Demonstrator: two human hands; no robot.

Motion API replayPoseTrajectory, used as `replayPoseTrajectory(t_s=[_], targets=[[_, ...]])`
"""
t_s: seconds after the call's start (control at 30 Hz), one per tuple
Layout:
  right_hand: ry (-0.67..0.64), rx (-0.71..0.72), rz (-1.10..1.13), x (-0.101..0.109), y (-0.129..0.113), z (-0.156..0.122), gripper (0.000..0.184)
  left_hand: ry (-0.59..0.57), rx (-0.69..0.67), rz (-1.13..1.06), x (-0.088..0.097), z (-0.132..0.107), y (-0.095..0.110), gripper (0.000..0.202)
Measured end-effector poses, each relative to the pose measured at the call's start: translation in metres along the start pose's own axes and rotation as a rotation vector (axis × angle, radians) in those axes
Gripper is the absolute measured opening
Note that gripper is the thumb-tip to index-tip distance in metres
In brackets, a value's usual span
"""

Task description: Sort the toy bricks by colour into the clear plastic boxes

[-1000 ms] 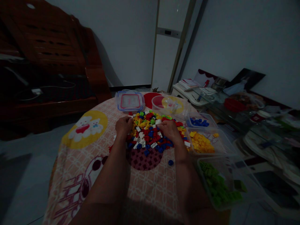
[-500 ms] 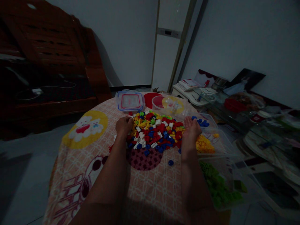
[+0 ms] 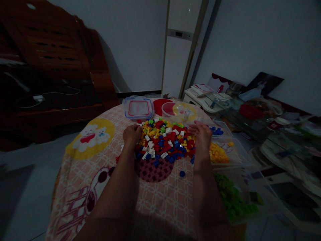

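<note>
A heap of toy building bricks [image 3: 163, 142] in red, white, blue, yellow and green lies on the table. At its left edge is my left hand [image 3: 132, 134], with the fingers curled together and a small white brick [image 3: 138, 124] showing at the fingertips; the grip is partly hidden. My right hand [image 3: 203, 134] is at the heap's right edge, its fingers stretched out toward the bricks and nothing visible in them. Beside the right wrist, a clear plastic box holds yellow bricks [image 3: 218, 154]. Nearer me, green bricks [image 3: 233, 197] fill another clear box. Blue bricks [image 3: 216, 131] lie in a container behind the right hand.
A lidded clear box [image 3: 139, 108] with a blue rim stands at the table's back left, and a round clear container [image 3: 173, 112] is right of it. One blue piece [image 3: 182, 174] lies alone on the patterned tablecloth [image 3: 160, 204]. A cluttered glass table [image 3: 250, 120] stands on the right.
My right hand has shifted slightly left, toward the heap, and its fingers now reach over the bricks' right edge. My left hand has stayed nearly in place.
</note>
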State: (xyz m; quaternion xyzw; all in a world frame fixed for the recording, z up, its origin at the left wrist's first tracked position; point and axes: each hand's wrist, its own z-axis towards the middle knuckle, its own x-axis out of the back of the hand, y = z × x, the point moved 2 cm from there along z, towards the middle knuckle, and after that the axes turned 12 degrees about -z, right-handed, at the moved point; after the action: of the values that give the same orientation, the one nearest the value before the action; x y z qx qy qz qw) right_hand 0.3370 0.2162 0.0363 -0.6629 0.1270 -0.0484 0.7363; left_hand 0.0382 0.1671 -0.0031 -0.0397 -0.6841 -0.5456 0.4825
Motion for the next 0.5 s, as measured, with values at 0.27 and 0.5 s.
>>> replayPoseTrajectory(t_s=[0.27, 0.5], targets=[[-0.522, 0.124, -0.62, -0.059, 0.006, -0.04, 0.02, -0.002, 0.008, 0.005, 0.0, 0.001, -0.001, 0.043], [-0.562, 0.468, -1.365, -0.079, 0.011, -0.065, 0.021, 0.009, 0.005, 0.0, -0.002, 0.003, -0.004, 0.042]])
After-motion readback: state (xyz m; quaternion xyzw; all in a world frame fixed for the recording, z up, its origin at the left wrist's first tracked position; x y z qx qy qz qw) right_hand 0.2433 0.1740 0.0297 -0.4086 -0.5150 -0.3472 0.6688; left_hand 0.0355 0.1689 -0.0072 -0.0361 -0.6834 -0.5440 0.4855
